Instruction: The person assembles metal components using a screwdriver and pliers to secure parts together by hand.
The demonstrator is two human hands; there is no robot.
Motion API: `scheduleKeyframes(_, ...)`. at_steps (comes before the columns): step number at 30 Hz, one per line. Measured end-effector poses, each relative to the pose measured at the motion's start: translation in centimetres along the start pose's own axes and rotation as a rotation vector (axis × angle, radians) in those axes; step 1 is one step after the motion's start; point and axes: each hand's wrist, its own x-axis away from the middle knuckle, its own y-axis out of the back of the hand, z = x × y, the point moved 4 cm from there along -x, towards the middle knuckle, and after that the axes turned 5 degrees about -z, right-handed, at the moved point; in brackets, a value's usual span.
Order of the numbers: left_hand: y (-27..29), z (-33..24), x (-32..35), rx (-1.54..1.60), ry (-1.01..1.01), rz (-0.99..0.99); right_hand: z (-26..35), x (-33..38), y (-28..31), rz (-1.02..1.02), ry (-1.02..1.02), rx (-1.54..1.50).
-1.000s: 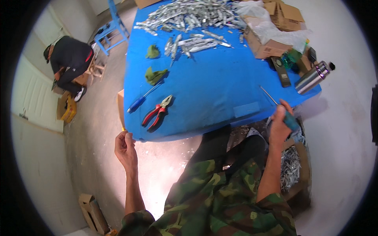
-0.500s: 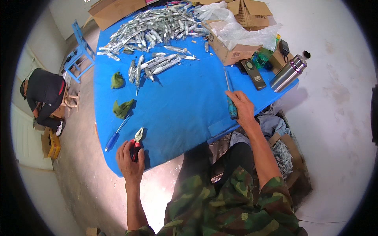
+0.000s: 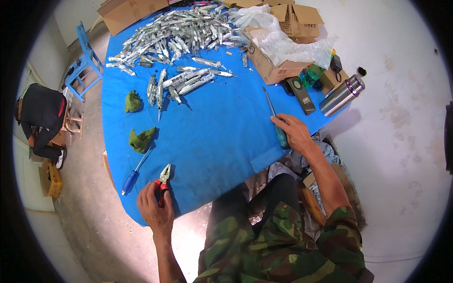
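At the near left of the table my left hand [image 3: 156,207] is closed round the red handles of combination pliers [image 3: 165,174], whose jaws point away from me. Further right, my right hand [image 3: 295,133] grips a screwdriver [image 3: 281,137] by its teal handle, the long shaft pointing to the far side. Just beyond the pliers lies a second screwdriver [image 3: 130,181] with a blue handle. Two crumpled green cloth-like pieces [image 3: 142,140] rest behind it. A small group of slim silver pieces [image 3: 196,81] with thin tips lies in front of a large heap of similar ones [image 3: 184,33].
A blue cloth [image 3: 203,151] covers the table. At the back right stand open cardboard boxes [image 3: 276,68] with clear plastic, a dark flat device [image 3: 302,94] and a steel flask [image 3: 342,96]. Another person [image 3: 42,113] sits at far left by a blue chair [image 3: 85,66].
The whole view has shifted slightly, so the table sits lower and further left in it. Both hands keep hold of the same tools, with little movement on the table.
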Motion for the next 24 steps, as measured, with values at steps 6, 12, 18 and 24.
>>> scheduleKeyframes(6,0.1,-0.2,-0.2,0.007,0.026,0.014,0.5,-0.1,0.9,-0.052,-0.148,-0.100)
scheduleKeyframes(12,0.1,0.1,0.1,0.013,0.033,0.028,4.4,-1.1,2.0,-0.072,-0.319,-0.098)
scheduleKeyframes(18,0.1,0.0,-0.1,0.046,0.001,0.030,2.1,-0.9,1.3,-0.106,-0.425,-0.057)
scheduleKeyframes(24,0.3,-0.1,-0.2,0.033,0.002,0.002,-0.7,-0.2,2.2,-0.180,-0.312,0.087)
